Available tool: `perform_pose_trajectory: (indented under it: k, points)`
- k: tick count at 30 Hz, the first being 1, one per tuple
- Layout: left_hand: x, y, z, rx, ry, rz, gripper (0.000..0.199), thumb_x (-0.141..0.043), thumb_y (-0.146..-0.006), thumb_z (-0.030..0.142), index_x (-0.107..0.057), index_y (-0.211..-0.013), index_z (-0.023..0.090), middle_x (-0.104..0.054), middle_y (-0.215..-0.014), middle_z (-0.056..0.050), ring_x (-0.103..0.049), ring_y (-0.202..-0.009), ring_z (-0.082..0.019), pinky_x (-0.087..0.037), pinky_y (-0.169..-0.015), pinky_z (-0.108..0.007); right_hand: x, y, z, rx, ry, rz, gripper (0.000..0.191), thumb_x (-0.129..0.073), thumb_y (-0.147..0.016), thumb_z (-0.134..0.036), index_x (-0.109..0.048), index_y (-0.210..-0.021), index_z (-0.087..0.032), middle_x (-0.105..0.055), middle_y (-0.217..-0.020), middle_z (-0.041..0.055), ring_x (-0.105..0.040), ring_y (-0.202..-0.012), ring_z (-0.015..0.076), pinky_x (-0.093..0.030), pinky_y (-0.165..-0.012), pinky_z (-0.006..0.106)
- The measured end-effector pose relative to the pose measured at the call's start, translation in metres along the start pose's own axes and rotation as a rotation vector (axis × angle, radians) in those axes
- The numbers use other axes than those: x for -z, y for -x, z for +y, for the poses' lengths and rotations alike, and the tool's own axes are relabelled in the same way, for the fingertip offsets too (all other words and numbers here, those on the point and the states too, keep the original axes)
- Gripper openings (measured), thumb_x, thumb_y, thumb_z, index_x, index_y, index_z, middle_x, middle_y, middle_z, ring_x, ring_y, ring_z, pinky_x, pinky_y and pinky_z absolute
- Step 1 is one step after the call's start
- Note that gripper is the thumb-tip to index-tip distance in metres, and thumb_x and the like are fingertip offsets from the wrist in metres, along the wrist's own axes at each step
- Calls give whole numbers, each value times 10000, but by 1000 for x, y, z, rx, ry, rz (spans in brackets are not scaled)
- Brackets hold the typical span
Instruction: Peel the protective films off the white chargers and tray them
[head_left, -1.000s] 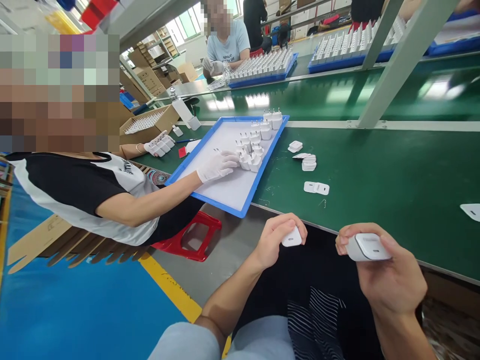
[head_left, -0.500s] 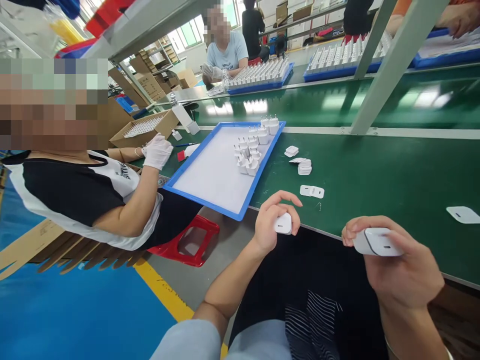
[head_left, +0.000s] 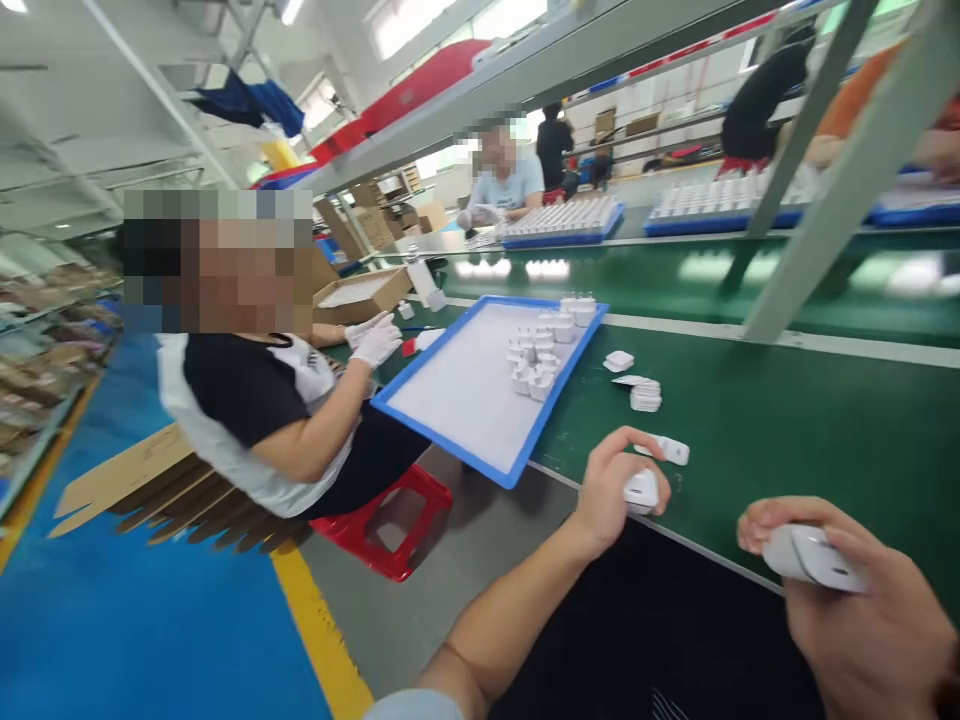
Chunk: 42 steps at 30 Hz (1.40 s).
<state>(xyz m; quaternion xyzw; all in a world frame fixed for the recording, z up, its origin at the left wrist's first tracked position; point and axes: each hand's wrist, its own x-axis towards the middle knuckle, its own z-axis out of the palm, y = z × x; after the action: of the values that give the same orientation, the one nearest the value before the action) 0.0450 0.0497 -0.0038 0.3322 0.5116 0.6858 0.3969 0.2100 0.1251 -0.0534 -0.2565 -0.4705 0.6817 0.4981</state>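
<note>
My left hand [head_left: 606,492] is closed around a white charger [head_left: 641,492], with its slotted end facing me. To the right, my right hand [head_left: 874,610] grips a stack of white slotted cover plates [head_left: 816,558] between thumb and fingers; how many is hidden. Both hands are raised by the front edge of the green table. Just behind my left fingers, a pair of white plates [head_left: 675,450] lies partly covered. Farther back are a small stack of plates [head_left: 645,395] and another little pile [head_left: 619,361].
A blue-rimmed tray [head_left: 442,450] with several upright white plug chargers [head_left: 534,360] stands left of my hands. A gloved co-worker [head_left: 300,430] sits beyond it, near a red stool [head_left: 390,525]. A slanted metal post [head_left: 832,190] rises at the back right.
The view has swung left and up, so the whole scene sits lower and farther right. Both hands still hold the same white pieces. The co-worker's gloved hands have shifted.
</note>
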Motion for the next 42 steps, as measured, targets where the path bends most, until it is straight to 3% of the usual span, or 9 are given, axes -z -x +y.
perform_pose_trajectory:
  k: [4,8,11,14,18,21,26,32,42]
  points:
    - [5,0,8,-5,22,-35,144,-541,-810,327,-559,-818,185,-564,-474,26,-409,-399,-95,-286,-436,-225,-32,-5,-18,-42,-196,-18,334,-612,-814,-412,-731,-649,-147,-628,-596,67,-526,-537,157,-387,-510,283]
    - [13,-19,10,-37,23,-40,160,-582,-791,323,-539,-813,169,-580,-495,19,-452,-461,-100,-310,-482,-206,-45,-28,-16,33,-160,84,292,-540,-794,-342,-620,-577,-164,-546,-510,29,-474,-457,141,-349,-467,275]
    - [12,-27,11,-27,-58,-61,276,-559,-861,435,-558,-908,163,-578,-531,6,-496,-531,-138,-365,-534,-236,-40,-35,-15,40,-141,49,339,-464,-864,-409,-600,-665,-172,-551,-582,25,-486,-501,137,-379,-506,277]
    - [7,-24,11,-44,-130,-269,420,-641,-860,501,-508,-1110,191,-643,-691,-4,-547,-653,-152,-421,-604,-237,-33,-29,-20,10,-123,-88,307,-636,-800,-474,-632,-893,-181,-604,-757,27,-552,-646,159,-464,-628,303]
    - [-7,-20,2,-112,-213,-456,465,-781,-824,254,-445,-1145,263,-665,-986,-10,-618,-853,-135,-507,-776,-243,-19,-18,-29,160,203,-176,448,-756,-721,-202,-590,-1137,-227,-600,-1001,23,-562,-882,174,-465,-821,310]
    - [-17,-21,-7,-204,-140,-481,359,-762,-844,194,-546,-1123,257,-642,-1094,-33,-629,-990,-145,-521,-871,-266,-7,-12,-36,277,362,-212,333,-658,-835,-150,-593,-1150,-237,-604,-1053,28,-568,-933,175,-454,-840,306]
    - [-21,-26,-9,-400,-115,-443,421,-865,-733,193,-737,-1129,257,-638,-1253,-91,-578,-1215,-234,-515,-974,-337,4,-5,-49,350,373,-263,367,-766,-849,-209,-657,-1194,-276,-611,-1173,52,-578,-1099,217,-485,-905,339]
    - [-15,-21,-5,-455,-137,-423,509,-902,-699,237,-758,-1184,300,-686,-1051,-68,-610,-1006,-203,-512,-885,-331,0,1,-54,394,428,-296,447,-814,-825,-210,-694,-1235,-340,-627,-1196,37,-573,-1161,228,-457,-1046,408]
    - [-3,-16,-3,-511,-184,-461,613,-880,-745,252,-678,-1317,341,-671,-1065,-43,-583,-1017,-180,-474,-933,-325,-4,2,-54,355,403,-359,484,-822,-815,-195,-694,-1257,-346,-680,-1228,25,-590,-1205,228,-477,-1064,404]
